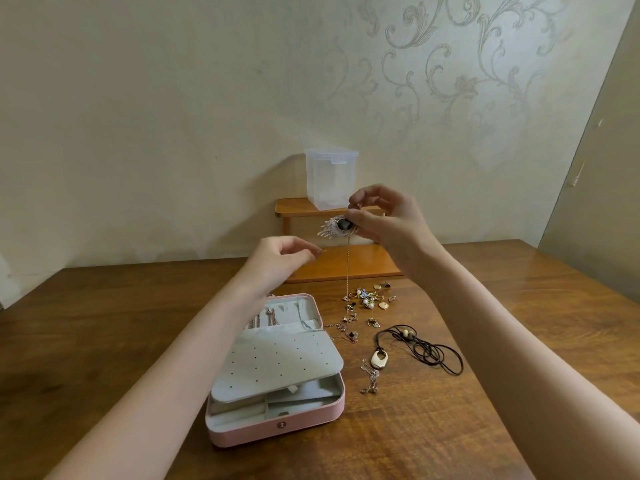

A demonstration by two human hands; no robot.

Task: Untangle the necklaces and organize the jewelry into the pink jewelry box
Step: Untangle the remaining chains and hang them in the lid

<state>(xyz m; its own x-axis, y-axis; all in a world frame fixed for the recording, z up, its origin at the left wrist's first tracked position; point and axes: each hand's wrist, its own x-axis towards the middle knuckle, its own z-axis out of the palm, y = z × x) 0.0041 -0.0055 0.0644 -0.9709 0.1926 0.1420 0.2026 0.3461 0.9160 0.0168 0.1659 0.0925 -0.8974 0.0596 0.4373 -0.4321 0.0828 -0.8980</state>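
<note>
Though lifted, pendant (341, 226) above table (104, 323).

— What's the counter (450, 427) made of?
— Dark wood, smooth, with a soft sheen and visible grain. The small shelf (360, 261) behind the right grip (381, 220) is paler, orange, glossy wood.
— And the jewelry box (277, 433) below the left grip (280, 258)?
— Matt pink shell like faux leather, a metal snap, pale grey velvety lining.
— The pendant (337, 227) in the right grip?
— Glittering metal around a glossy black stone, on a fine metal chain (347, 268).
— Beyond it?
— A clear, slightly frosted plastic container (330, 178). Down on the counter, a matt black cord necklace (426, 348).
</note>
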